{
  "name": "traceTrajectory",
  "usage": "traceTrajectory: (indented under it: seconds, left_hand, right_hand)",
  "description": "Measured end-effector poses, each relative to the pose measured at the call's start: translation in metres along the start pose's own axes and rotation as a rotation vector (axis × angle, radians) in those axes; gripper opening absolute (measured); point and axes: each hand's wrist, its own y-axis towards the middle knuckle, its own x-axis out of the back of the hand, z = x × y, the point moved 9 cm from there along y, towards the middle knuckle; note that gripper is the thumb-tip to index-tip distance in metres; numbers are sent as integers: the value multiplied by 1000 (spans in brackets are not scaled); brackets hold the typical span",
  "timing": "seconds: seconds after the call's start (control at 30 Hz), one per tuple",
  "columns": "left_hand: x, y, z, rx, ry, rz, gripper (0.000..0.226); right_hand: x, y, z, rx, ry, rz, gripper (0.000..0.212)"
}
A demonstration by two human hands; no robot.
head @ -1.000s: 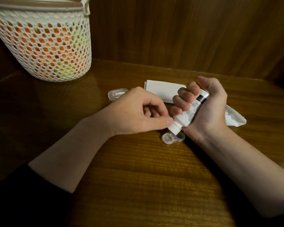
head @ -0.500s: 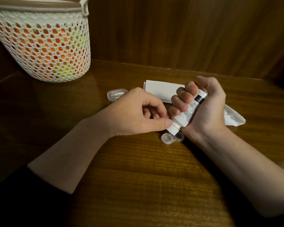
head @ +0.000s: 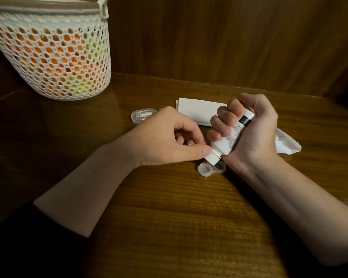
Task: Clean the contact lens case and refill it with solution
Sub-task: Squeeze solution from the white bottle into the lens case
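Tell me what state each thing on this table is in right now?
Bottle: tilted cap-down, gripped in right hand.
Cap: on the bottle, pinched by left hand.
Lens case: open, lying on table.
Small clear box: closed.
Tissue: crumpled.
Basket: upright, filled.

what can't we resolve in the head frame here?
Head view only:
- Lens case: its right well is hidden behind the solution bottle cap and the right hand; liquid level unreadable.
- Bottle label: print too small.
- Left hand: fingertips at the cap, but whether it is on or off is unclear.
- Basket: top cut by the edge, contents only colour through mesh.
- Clear case behind the left hand: contents unclear.
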Motion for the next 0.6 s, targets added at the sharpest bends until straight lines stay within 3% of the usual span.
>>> traceTrajectory:
  seconds: [0.6]
  left_hand:
    - [0,0,-1,8,4,7,3]
  right_hand:
    - [-1,0,0,-5,4,0,38]
